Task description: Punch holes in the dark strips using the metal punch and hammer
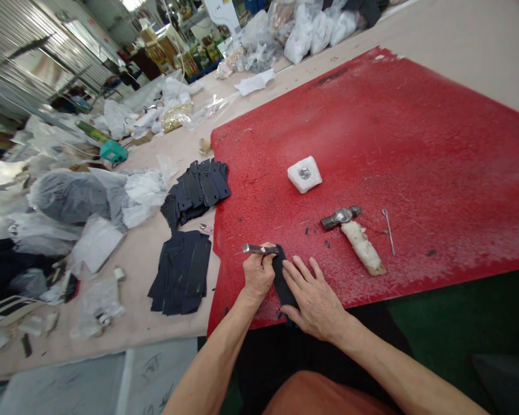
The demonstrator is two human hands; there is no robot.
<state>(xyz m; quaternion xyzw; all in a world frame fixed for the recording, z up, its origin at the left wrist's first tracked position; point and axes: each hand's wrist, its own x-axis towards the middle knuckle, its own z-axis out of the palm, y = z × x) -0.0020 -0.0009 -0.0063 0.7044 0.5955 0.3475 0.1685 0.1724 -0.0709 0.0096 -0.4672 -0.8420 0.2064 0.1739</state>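
My left hand (258, 273) is closed around a metal punch (259, 249), a short dark rod with a shiny end, lying nearly level over the top of a dark flat piece (282, 279). My right hand (315, 294) lies flat with fingers spread, its fingertips touching the right edge of that piece and pressing it on the red mat (410, 144). Part of the piece is hidden under the hands. To the right rest a hammer (354, 236) with a wrapped handle and a thin metal rod (389, 231) with a looped end.
A white block (305, 174) with a dark centre sits farther up the mat. Left of the mat are two piles of dark pieces, an upper pile (201, 187) and a lower pile (180, 274), with small snips (206, 229) between. Plastic bags (82, 196) crowd the table's left side.
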